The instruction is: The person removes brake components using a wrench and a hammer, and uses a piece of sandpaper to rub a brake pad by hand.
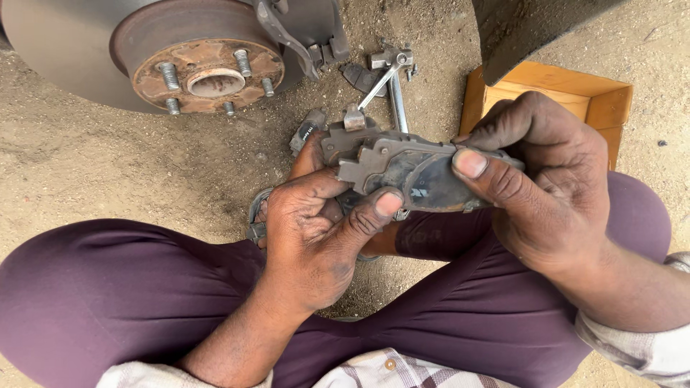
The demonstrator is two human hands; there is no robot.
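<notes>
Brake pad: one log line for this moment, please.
left hand: grips brake pad | right hand: grips same pad | rotor beyond

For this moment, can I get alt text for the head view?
Both hands, left hand and right hand, hold a grey brake pad above crossed legs in purple trousers. A rusty wheel hub and metal tools lie on dirt ground beyond.

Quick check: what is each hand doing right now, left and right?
Left hand: closed on the left end of the grey brake pad, thumb on its face.
Right hand: closed on the pad's right end.
</notes>
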